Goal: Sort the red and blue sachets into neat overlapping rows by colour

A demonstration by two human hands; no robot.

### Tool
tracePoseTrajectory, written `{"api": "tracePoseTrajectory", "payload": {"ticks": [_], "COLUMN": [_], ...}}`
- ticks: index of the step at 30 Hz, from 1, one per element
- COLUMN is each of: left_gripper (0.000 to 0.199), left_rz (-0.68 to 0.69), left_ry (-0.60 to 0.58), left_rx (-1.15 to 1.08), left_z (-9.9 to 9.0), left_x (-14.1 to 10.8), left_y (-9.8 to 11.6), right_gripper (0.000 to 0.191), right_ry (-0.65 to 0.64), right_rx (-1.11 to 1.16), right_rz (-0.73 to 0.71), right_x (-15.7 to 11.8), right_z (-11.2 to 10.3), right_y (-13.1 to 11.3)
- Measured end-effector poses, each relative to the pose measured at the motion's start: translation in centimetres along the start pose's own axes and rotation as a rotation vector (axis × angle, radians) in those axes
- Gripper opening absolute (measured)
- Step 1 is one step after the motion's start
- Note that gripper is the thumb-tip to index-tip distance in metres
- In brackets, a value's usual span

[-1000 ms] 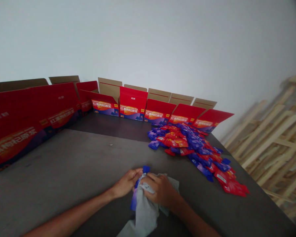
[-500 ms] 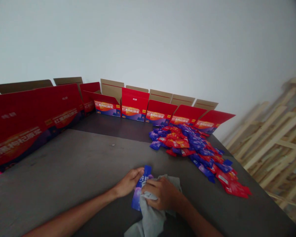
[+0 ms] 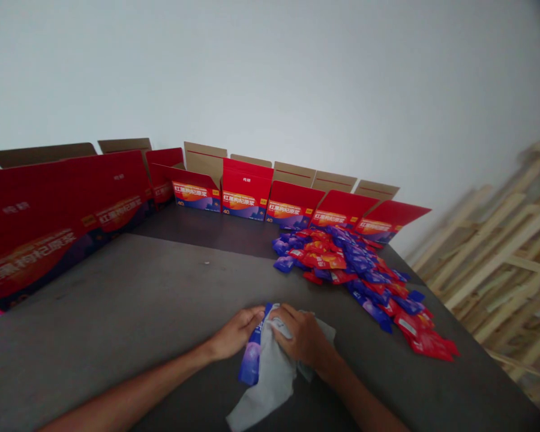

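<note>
My left hand grips the edge of a blue-purple foil sachet lying on the dark tabletop. My right hand presses a crumpled grey cloth onto the sachet's upper part, hiding most of its face. The cloth trails down toward the table's near edge. Both hands stay close together, well away from a heap of red and blue sachets to the right.
Open red printed cartons with tan flaps stand in a row along the table's far side, and longer red carton blanks line its left side. Wooden slat frames lean beyond the right edge, against a white wall.
My right hand has slid forward up the sachet, carrying the cloth with it. The cloth now covers more of the sachet's top. My left hand and the heap have not moved.
</note>
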State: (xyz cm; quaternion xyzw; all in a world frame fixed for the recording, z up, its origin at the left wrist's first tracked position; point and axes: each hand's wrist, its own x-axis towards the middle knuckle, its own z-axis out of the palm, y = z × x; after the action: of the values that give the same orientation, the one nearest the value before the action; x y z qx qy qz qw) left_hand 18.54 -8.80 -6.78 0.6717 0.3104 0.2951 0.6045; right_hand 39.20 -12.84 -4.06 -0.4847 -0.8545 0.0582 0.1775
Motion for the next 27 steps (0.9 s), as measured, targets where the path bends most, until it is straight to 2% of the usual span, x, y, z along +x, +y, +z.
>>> {"api": "tracePoseTrajectory", "payload": {"ticks": [5, 9, 12, 16, 20, 23, 27], "left_gripper": [0.049, 0.049, 0.048, 0.049, 0.05, 0.045, 0.026], "left_rz": [0.011, -0.003, 0.006, 0.008, -0.024, -0.117, -0.283], "left_ry": [0.023, 0.038, 0.041, 0.008, 0.007, 0.106, 0.236], "left_rx": [-0.023, -0.054, -0.066, -0.071, -0.137, -0.321, -0.735], "left_z": [-0.1, -0.1, 0.0, 0.1, 0.0, 0.0, 0.1], "left_x": [0.1, 0.1, 0.0, -0.1, 0.0, 0.0, -0.1], "left_y": [0.0, -0.1, 0.2, 0.5, 0.5, 0.4, 0.9], "right_gripper": [0.026, 0.029, 0.026, 0.021, 0.016, 0.012, 0.013], "right_ry": [-0.212, -0.221, -0.118, 0.111, 0.269, 0.38, 0.442], "right_rx": [-0.005, -0.037, -0.065, -0.032, 0.084, 0.159, 0.18], "right_rz": [-0.219, -0.266, -0.181, -0.019, 0.014, -0.015, -0.061], "right_x": [-0.8, -1.0, -0.7, -0.1, -0.1, -0.2, -0.6], "right_z": [-0.2, 0.2, 0.4, 0.6, 0.4, 0.3, 0.6], "right_y": [-0.8, -1.0, -0.8, -0.2, 0.1, 0.0, -0.1]}}
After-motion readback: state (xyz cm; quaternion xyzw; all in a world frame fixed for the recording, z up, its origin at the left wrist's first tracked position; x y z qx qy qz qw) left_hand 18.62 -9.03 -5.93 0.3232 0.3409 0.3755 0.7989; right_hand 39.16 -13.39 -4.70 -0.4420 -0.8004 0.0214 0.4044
